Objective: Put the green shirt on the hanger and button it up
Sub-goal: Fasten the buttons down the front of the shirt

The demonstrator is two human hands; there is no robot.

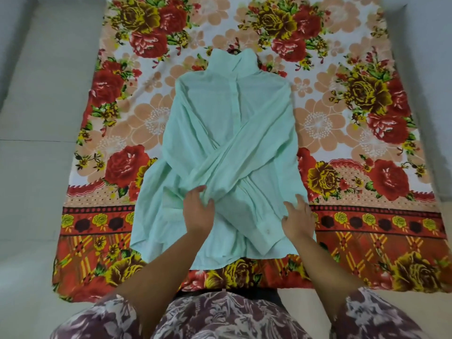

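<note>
Green shirt (227, 133) lies mid-cloth, buttoned; our left hand (198, 211) pinches a crossed sleeve, right hand (297, 218) open, tidying.

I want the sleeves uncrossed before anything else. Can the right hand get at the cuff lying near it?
Probably yes. The right hand hovers open beside the cuff, which lies on top of the green shirt with nothing covering it.

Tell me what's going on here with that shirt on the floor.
A person is laying out a green shirt on a floral sheet. It looks buttoned, with a dark hanger hook showing at the collar. The sleeves are crossed over the front. The left hand grips sleeve fabric; the right hand rests open on the other sleeve.
</note>
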